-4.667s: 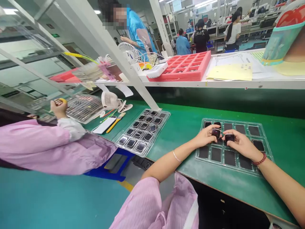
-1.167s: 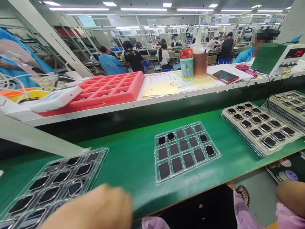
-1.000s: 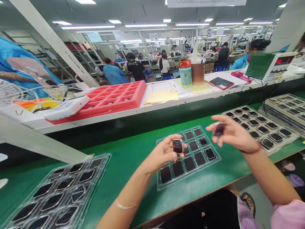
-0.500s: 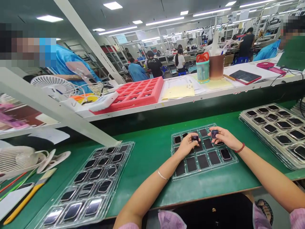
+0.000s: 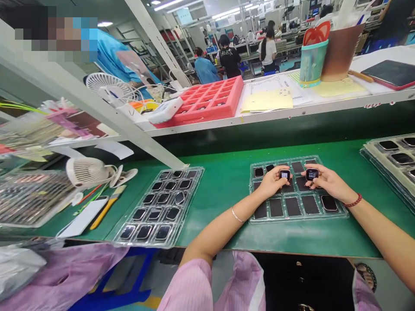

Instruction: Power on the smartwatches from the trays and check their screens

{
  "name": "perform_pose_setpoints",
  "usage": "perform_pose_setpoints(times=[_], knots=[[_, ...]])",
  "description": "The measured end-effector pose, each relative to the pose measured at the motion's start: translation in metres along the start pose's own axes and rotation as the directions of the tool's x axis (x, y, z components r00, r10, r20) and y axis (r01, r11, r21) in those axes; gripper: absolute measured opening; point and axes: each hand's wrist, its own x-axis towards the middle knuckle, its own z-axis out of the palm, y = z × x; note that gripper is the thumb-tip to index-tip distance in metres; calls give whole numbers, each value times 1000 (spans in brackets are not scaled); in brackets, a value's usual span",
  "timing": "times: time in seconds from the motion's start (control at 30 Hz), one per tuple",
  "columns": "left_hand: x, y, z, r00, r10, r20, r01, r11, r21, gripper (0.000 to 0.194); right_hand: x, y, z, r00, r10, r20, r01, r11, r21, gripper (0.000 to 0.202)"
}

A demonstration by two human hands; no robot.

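Between the thumb and fingers of my left hand (image 5: 274,181) is a square smartwatch face (image 5: 284,175) with a lit screen. My right hand (image 5: 327,180) grips a second watch face (image 5: 311,174), its screen also lit with small text. Both hands hover above a clear plastic tray (image 5: 300,219) with dark square pockets. A few watch faces sit in that tray, including one at the lower right (image 5: 329,203) and one at the upper left (image 5: 258,172). My hands cover part of its middle pockets.
To the left lies another stacked clear tray (image 5: 177,216) full of watch faces. More stacked trays (image 5: 372,151) stand at the right edge. A brush (image 5: 106,208) and a white fan (image 5: 86,172) are farther left. A shelf above bears a red foam tray (image 5: 210,114) and cups. A co-worker in blue (image 5: 113,52) stands behind.
Both watch screens now show light content where they were dark. The two hands have drawn their watch faces nearer to level with each other. My view has turned left and down.
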Motion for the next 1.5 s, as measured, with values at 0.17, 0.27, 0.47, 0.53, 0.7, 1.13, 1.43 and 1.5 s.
perform_pose_setpoints(times=[0.17,0.27,0.47,0.53,0.7,1.13,1.43,1.5], knots=[[1,0,-3,998,-20,53,25,996,-84,64,1,-3,1,997,80,-18,-77,985,156,60],[1,0,-5,997,-23,69,28,997,-74,72,2,-4,4,991,130,-18,-124,969,212,59],[2,0,-6,995,-7,102,12,998,-55,80,13,-1,10,993,118,26,-120,971,207,51],[4,0,-7,996,3,93,4,997,-80,80,22,1,13,994,107,36,-112,980,165,55],[5,1,-10,1000,25,-17,-27,988,-154,77,42,6,23,996,49,73,-57,991,118,55],[1,3,-12,1000,6,17,-3,986,-169,74,40,22,20,995,22,102,-35,991,127,51],[2,2,-11,999,0,54,8,989,-146,74,39,16,18,993,27,118,-44,988,145,50],[3,1,-11,999,-4,55,12,991,-136,72,38,14,18,993,36,108,-51,989,140,50]])
